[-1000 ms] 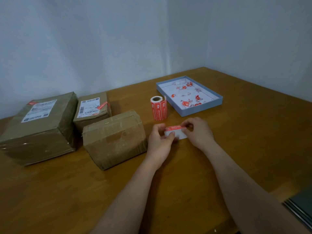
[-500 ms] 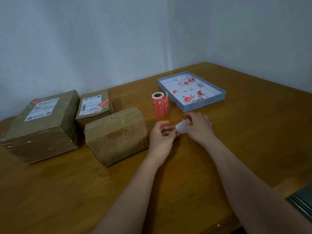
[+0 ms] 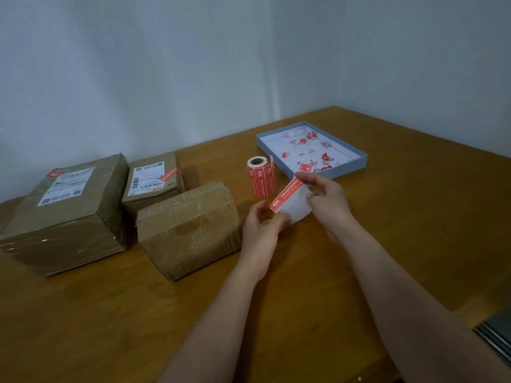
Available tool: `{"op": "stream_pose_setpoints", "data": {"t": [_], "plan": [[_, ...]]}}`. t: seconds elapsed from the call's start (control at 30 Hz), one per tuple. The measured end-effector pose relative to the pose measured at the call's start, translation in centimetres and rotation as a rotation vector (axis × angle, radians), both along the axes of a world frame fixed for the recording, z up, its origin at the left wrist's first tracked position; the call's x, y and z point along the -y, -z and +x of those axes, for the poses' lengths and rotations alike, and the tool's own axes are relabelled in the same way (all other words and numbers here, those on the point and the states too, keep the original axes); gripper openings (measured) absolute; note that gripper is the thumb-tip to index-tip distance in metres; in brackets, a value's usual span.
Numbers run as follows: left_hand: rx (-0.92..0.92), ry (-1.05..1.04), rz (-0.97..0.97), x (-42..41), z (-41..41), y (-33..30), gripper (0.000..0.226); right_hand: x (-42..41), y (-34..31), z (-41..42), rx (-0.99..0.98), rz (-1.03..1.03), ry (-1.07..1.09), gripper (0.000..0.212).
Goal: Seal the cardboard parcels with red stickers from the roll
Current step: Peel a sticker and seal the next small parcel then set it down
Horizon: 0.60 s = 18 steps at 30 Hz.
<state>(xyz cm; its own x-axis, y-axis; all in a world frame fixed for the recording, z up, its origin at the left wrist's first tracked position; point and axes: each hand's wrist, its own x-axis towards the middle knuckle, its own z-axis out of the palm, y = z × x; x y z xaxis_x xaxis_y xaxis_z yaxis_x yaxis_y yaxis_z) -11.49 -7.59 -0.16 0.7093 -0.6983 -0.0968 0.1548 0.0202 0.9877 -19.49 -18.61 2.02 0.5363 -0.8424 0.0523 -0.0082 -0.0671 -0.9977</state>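
Since half a second ago, when only a curled white piece showed between the hands, the red sticker (image 3: 287,195) has been turned face-up and raised at a slant, its lower end toward the left hand (image 3: 261,228) and its upper end toward the right hand (image 3: 327,201). Nearest the camera, two bare forearms are seen reaching forward over the wooden table (image 3: 304,313). At the right edge a dark grey object (image 3: 495,338) is partly visible; what it is cannot be told. The left hand is held with fingers curled, the lower end of the sticker pinched at thumb and fingertip. The right hand is curled too, the upper end of the sticker and its white backing paper (image 3: 297,207) pinched together; the backing hangs loose below the red strip, partly peeled. Just left of the left hand, the unlabelled cardboard parcel (image 3: 188,228) is seen flat on the table, taped over, no red sticker visible on it. Farther left sits the large parcel (image 3: 66,211), white shipping label and a red sticker at its top corner. Behind, touching or nearly touching both, is the small parcel (image 3: 153,181), labelled and crossed by a red sticker. Beyond the hands the sticker roll (image 3: 261,176) stands upright, a loose end projecting to its right. Farthest back, the shallow blue tray (image 3: 356,164) is noted, with red and white scraps (image 3: 307,156) scattered inside.
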Motion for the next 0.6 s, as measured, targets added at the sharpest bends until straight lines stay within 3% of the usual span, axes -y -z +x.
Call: {"op": "stream_pose_setpoints", "data": {"t": [0.23, 0.3, 0.37, 0.43, 0.5, 0.6], "plan": [[0.228, 0.036, 0.05, -0.3, 0.2, 0.3, 0.009, -0.1, 0.1, 0.1, 0.009, -0.025, -0.008, 0.044], [0.234, 0.024, 0.046, -0.4, 0.2, 0.4, 0.011, -0.1, 0.6, 0.1, -0.101, -0.223, 0.051, 0.053], [0.227, 0.021, 0.028, -0.4, 0.2, 0.4, 0.01, -0.1, 1.1, 0.2, -0.219, -0.547, 0.144, 0.055], [0.223, 0.027, 0.018, -0.3, 0.2, 0.4, 0.005, -0.2, 1.2, 0.3, -0.202, -0.787, 0.166, 0.037], [0.21, 0.027, -0.004, -0.3, 0.1, 0.4, 0.003, -0.3, 1.2, 0.4, -0.185, -0.911, 0.122, 0.015], [0.195, 0.032, -0.035, -0.4, 0.1, 0.3, 0.003, -0.4, 1.4, 0.6, -0.186, -0.965, 0.03, 0.008]]}}
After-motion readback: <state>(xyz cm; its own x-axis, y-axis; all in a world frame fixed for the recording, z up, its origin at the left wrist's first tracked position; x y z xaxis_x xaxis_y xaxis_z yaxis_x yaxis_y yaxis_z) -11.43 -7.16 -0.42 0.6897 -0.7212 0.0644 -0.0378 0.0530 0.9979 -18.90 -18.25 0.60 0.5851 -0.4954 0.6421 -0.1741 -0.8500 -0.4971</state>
